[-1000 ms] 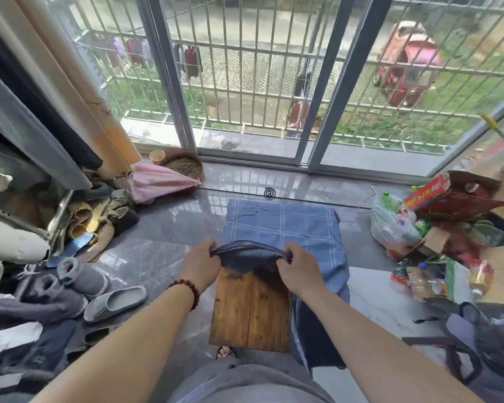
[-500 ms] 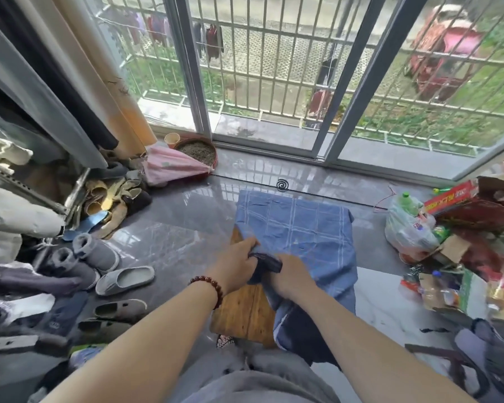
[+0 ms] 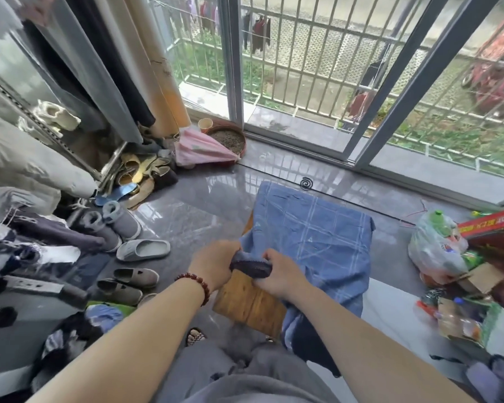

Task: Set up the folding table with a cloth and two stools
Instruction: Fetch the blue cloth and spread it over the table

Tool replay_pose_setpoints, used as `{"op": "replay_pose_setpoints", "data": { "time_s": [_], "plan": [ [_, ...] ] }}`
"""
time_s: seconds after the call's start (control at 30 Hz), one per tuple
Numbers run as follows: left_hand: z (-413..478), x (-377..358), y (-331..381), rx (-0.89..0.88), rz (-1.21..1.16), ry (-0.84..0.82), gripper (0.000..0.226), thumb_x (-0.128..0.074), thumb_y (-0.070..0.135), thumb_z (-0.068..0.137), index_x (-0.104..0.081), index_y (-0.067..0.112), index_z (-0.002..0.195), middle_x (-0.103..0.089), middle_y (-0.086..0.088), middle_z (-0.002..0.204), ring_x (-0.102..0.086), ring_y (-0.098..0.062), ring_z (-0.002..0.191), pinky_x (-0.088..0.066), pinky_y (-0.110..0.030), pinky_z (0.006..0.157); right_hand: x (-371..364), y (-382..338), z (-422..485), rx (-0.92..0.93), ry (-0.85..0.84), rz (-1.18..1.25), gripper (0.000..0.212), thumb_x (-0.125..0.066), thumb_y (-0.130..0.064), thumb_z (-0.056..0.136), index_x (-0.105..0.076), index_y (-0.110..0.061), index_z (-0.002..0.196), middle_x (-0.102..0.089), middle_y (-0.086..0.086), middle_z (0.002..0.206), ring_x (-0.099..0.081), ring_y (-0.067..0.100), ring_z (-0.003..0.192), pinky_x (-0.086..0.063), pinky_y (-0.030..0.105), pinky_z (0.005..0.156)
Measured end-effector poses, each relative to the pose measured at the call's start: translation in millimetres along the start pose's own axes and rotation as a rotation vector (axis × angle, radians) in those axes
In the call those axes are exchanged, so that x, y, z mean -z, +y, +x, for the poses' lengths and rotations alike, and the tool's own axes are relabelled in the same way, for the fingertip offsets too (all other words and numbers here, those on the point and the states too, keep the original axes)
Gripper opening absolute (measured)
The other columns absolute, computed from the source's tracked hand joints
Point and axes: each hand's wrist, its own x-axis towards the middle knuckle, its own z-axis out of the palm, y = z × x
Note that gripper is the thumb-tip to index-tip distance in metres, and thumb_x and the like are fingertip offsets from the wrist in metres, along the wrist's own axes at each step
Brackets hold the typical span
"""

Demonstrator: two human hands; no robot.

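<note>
Where cloth [image 3: 317, 237] is bunched: gripped by left hand [image 3: 216, 264] and right hand [image 3: 280, 274], fingers curled, at frame centre.
Desk [image 3: 245, 303]: wood bared below the hands, the rest draped by cloth.

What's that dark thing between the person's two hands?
In the head view, a bunched fold of the blue checked cloth, gripped by the left hand and right hand above the wooden table.

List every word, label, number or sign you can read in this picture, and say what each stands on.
Red box: yellow lettering along its side, too blurred to read.
Packets at the lower right: print too blurred to read.
Blue cloth: only a check pattern, no text.
Nothing readable anywhere else.
</note>
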Motion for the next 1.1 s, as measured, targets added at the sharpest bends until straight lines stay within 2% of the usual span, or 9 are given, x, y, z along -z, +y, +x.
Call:
{"op": "replay_pose_setpoints", "data": {
  "time_s": [0.13,0.23,0.4,0.53,0.7,0.77,0.9,1.0,1.1],
  "plan": [
    [-0.6,2.9,-3.6,0.016,0.008,0.15,0.028,-0.049,0.009,0.085,-0.062,0.018,0.109,-0.055,-0.004,0.109,-0.057,-0.025,0.096,-0.043,-0.028,0.075,-5.0,-8.6,2.3,-0.06,0.094,-0.101,0.018,-0.051,-0.02,0.088,-0.044,-0.021,0.071,-0.065,0.013,0.097,-0.06,0.032,0.094,-0.039,0.03,0.068],
    [2.8,11.6,-13.9,0.076,-0.194,0.217,0.028,-0.048,0.002,0.084,-0.062,0.017,0.103,-0.055,-0.007,0.103,-0.058,-0.025,0.09,-0.037,-0.024,0.069,-4.1,-19.0,5.3,-0.073,0.141,-0.017,0.029,-0.044,-0.011,0.089,-0.041,-0.023,0.063,-0.061,0.012,0.087,-0.059,0.033,0.092,-0.035,0.029,0.066],
    [13.5,26.8,-37.8,0.23,-0.668,0.002,0.033,-0.039,-0.005,0.086,-0.062,0.016,0.098,-0.067,-0.011,0.093,-0.066,-0.026,0.084,-0.056,-0.036,0.063,-22.0,-38.7,14.9,-0.094,0.165,0.076,0.021,-0.039,-0.016,0.096,-0.06,-0.012,0.093,-0.065,0.015,0.101,-0.059,0.031,0.096,-0.035,0.029,0.067],
    [15.9,46.8,-75.3,0.088,-0.538,0.09,0.025,-0.046,-0.003,0.089,-0.067,0.005,0.1,-0.064,-0.005,0.089,-0.057,-0.018,0.084,-0.039,-0.023,0.067,-48.5,-65.7,23.5,-0.14,0.126,0.116,0.028,-0.042,-0.03,0.098,-0.063,-0.012,0.099,-0.067,0.013,0.101,-0.06,0.03,0.096,-0.042,0.03,0.073],
    [17.8,55.8,-141.0,-0.056,-0.352,0.114,0.023,-0.045,0.008,0.094,-0.066,0.009,0.086,-0.069,-0.008,0.091,-0.062,-0.025,0.084,-0.05,-0.033,0.076,-68.4,-103.8,38.2,-0.167,0.131,0.096,0.026,-0.047,-0.032,0.095,-0.061,-0.011,0.09,-0.066,0.012,0.094,-0.058,0.028,0.09,-0.034,0.027,0.066],
    [15.0,60.1,-164.9,-0.068,-0.317,0.141,0.024,-0.045,0.007,0.094,-0.068,0.011,0.095,-0.069,-0.008,0.101,-0.062,-0.028,0.093,-0.05,-0.04,0.083,-78.5,-115.8,46.0,-0.158,0.133,0.094,0.026,-0.051,-0.032,0.093,-0.063,-0.01,0.099,-0.067,0.012,0.1,-0.059,0.028,0.096,-0.035,0.027,0.068],
    [6.0,64.3,-193.5,-0.012,-0.15,0.064,0.028,-0.043,0.01,0.097,-0.067,0.009,0.11,-0.066,-0.011,0.115,-0.059,-0.029,0.105,-0.042,-0.031,0.088,-96.1,-125.0,56.8,-0.183,0.16,0.131,0.025,-0.059,-0.036,0.088,-0.064,-0.018,0.105,-0.069,0.006,0.103,-0.061,0.028,0.099,-0.047,0.032,0.08],
    [4.8,62.3,-208.5,0.037,-0.146,-0.097,0.023,-0.053,0.014,0.092,-0.064,0.015,0.113,-0.063,-0.007,0.12,-0.057,-0.025,0.108,-0.041,-0.029,0.09,-106.5,-128.0,61.0,-0.185,0.154,0.086,0.014,-0.056,-0.032,0.091,-0.062,-0.022,0.083,-0.065,0.003,0.081,-0.06,0.026,0.086,-0.044,0.032,0.071],
    [6.4,59.2,-208.8,-0.011,-0.194,-0.141,0.037,-0.069,0.023,0.079,-0.06,0.026,0.116,-0.057,-0.003,0.123,-0.051,-0.021,0.114,-0.041,-0.032,0.097,-112.9,-127.9,61.2,-0.185,0.148,-0.021,0.025,-0.05,-0.016,0.09,-0.049,-0.021,0.066,-0.057,0.005,0.073,-0.056,0.027,0.08,-0.034,0.031,0.063]
  ]
}}
